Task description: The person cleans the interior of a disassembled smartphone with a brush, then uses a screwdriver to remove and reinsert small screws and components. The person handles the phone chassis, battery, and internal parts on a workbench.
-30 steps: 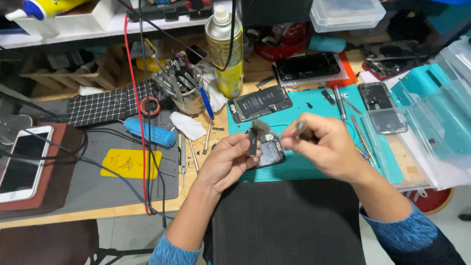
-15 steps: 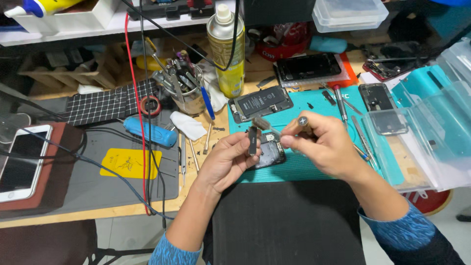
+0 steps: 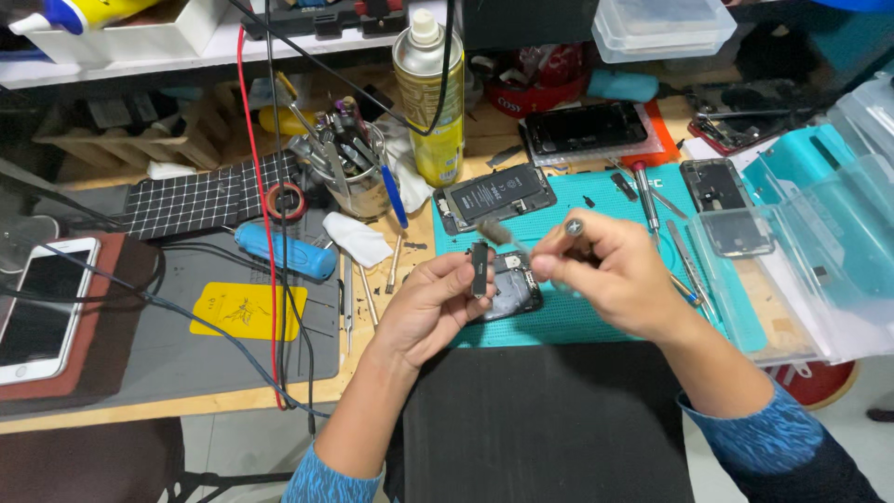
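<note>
A small dark strip part (image 3: pixel 480 267) is pinched upright between thumb and fingertips of the left hand (image 3: pixel 433 303), just above the opened phone (image 3: pixel 507 291) on the teal mat (image 3: pixel 596 317). The left fingers are closed narrowly on the part's lower half; the upper end is left free. A slim tool (image 3: pixel 521 240) is held in the right hand (image 3: pixel 610 275), fingers wrapped tight round its handle, the tip blurred and pointed toward the part. Whether the tip touches the part cannot be told.

The part is judged very light, thin and fairly stiff, but fragile: easily bent or snapped if squeezed flat-on, and easily dropped. Hold is best taken by the long edges, as now, not on the faces. The phone is judged rigid but delicate inside, with open internals exposed.

Room is tight. A second phone body (image 3: pixel 494 194) lies just behind the hands, a screwdriver (image 3: pixel 643 191) and loose small bits lie on the mat to the right, and clear trays (image 3: pixel 801 251) stand close on the right. A tool cup (image 3: pixel 349 172) and spray can (image 3: pixel 430 93) crowd the left rear. Cables (image 3: pixel 270 279) run across the grey pad (image 3: pixel 168 345). The near bench (image 3: pixel 223 401) edge is just below the mat, so anything dropped could roll onto the dark lap (image 3: pixel 549 428). The freest space is straight above the mat.
</note>
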